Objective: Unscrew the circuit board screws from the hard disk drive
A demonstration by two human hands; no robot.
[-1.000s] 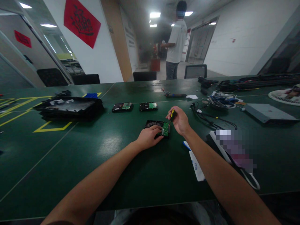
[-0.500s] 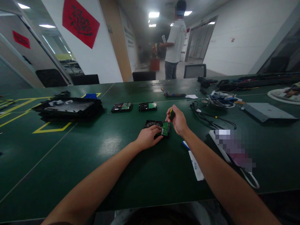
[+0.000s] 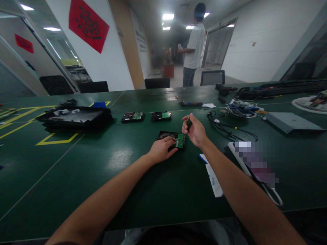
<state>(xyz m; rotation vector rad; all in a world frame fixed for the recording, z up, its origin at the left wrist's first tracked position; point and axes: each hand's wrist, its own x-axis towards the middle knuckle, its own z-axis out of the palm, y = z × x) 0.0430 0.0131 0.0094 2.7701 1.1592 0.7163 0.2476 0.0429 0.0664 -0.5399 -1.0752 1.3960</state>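
Observation:
A hard drive (image 3: 181, 139) with a green circuit board lies flat on the dark green table, its board side up. My left hand (image 3: 163, 149) grips it from the left, with fingers over the top and the thumb along the near edge, hiding part of it. Just above its right end, my right hand (image 3: 196, 132) is closed around a screwdriver (image 3: 188, 123) with a black and yellow handle. The tool's tip is too small to make out, so I cannot tell whether it touches the drive. Two more hard drives, one on the left (image 3: 133, 117) and one on the right (image 3: 161, 116), lie beyond.
Black plastic trays (image 3: 74, 117) stand at the left. On the right are a cable (image 3: 224, 126), a bundle of wires (image 3: 241, 108), a silver metal box (image 3: 293, 122) and a phone (image 3: 255, 163). A white packet (image 3: 214, 180) lies beside my right forearm. A person (image 3: 194, 44) stands beyond the table.
My right hand has shifted slightly right with the screwdriver. My left hand and the hard drive stay put. The person in the background has moved a little to the right.

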